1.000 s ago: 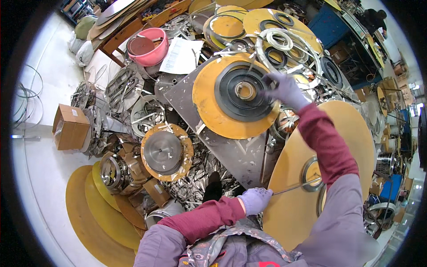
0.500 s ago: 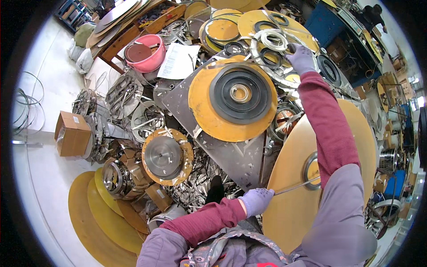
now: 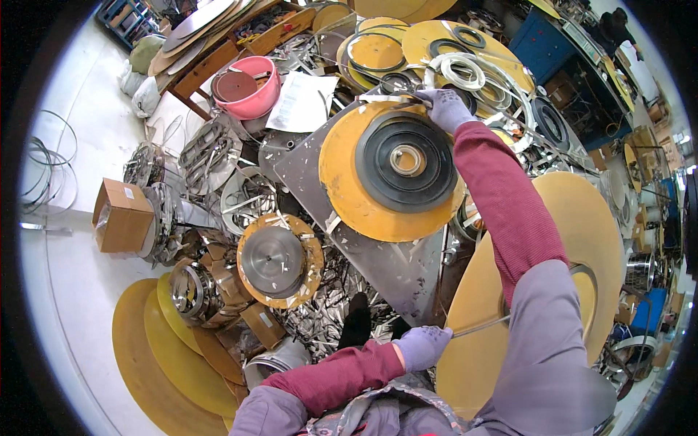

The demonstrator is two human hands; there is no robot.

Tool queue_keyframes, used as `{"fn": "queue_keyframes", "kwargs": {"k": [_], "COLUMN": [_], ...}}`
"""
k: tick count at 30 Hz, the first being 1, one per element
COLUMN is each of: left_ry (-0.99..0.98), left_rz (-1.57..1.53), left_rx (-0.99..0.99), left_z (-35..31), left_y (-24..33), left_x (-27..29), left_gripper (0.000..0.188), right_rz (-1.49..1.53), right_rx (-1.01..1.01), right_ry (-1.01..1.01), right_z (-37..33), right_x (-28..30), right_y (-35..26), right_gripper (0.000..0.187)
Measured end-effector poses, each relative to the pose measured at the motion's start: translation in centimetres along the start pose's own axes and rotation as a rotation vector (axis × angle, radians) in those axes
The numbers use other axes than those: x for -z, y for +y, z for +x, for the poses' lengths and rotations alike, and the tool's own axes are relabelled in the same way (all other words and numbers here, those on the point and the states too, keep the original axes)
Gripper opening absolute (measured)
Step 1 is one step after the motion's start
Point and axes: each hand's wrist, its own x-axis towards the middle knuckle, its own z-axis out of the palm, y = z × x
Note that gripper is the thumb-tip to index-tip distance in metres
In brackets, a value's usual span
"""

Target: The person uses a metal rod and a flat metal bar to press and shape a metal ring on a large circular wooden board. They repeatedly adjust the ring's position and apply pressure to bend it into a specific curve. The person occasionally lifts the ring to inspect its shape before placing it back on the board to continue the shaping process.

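Note:
My left hand [image 3: 423,347], in a pale purple knit glove, is closed around one end of a thin metal strip [image 3: 480,326]. The strip extends right, over a large tan disc [image 3: 472,363], and passes behind my right sleeve. My right hand [image 3: 446,109], gloved alike, is stretched out to the far edge of a yellow disc [image 3: 342,196]. Its fingers are bent together by a dark band there; what they grip is too small to make out. On the yellow disc lies a stack of black rings [image 3: 371,163] with a small brass-coloured ring [image 3: 407,160] at its centre.
A grey metal table [image 3: 385,269] carries the yellow disc. Left of it stands a smaller round turntable [image 3: 273,258] amid metal scraps. White rings [image 3: 462,71] lie beyond my right hand. A pink basin [image 3: 265,98], a paper sheet [image 3: 299,105] and a cardboard box [image 3: 123,216] are farther left.
My right hand has moved left, from beside the white rings to the yellow disc's far edge. My left hand still grips the strip, nearly in place. The view has shifted slightly.

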Motion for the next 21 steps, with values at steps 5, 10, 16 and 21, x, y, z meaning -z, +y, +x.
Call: {"fn": "queue_keyframes", "kwargs": {"k": [5,10,16,21], "left_ry": [-0.054,-0.117,-0.082,-0.168], "left_rz": [-0.016,-0.003,0.018,0.066], "left_rx": [0.071,0.127,0.074,0.14], "left_z": [0.0,-0.4,-1.1,-0.2], "left_y": [0.6,1.8,1.0,1.6], "left_x": [1.0,2.4,1.7,1.6], "left_gripper": [0.02,0.018,0.026,0.032], "right_rz": [0.03,0.059,0.057,-0.065], "right_rx": [0.037,0.199,0.123,0.045], "right_ry": [0.115,0.091,-0.205,-0.049], "right_z": [-0.6,0.3,0.9,2.8], "right_x": [-0.1,1.2,3.0,-2.1], "right_y": [-0.8,-3.6,-6.0,0.2], "right_gripper": [0.039,0.041,0.046,0.028]}}
